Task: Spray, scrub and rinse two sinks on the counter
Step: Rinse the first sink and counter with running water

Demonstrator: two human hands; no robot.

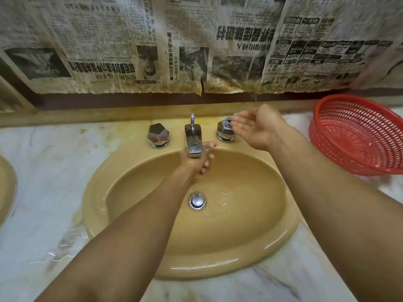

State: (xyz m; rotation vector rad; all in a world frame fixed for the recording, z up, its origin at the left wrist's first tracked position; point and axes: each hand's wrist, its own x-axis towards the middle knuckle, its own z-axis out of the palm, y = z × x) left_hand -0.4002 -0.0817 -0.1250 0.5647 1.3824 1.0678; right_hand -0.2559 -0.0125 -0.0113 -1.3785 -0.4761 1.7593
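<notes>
A tan oval sink (250, 247) lies set into the marble counter, wet inside, with a chrome drain plug (197, 200) at its middle. My left hand (201, 162) is cupped under the chrome spout (193, 139), fingers loosely curled and holding nothing. My right hand (255, 127) hovers beside the right chrome knob (224, 129), palm open and wet, fingertips just at the knob. The left knob (158, 135) stands untouched. Part of a second tan sink (6, 188) shows at the far left edge.
A red plastic mesh basket (357, 136) leans on the counter at the right. Stained newspaper (174, 44) covers the wall behind the taps. The white marble counter (48, 192) is wet, with puddles at the front left.
</notes>
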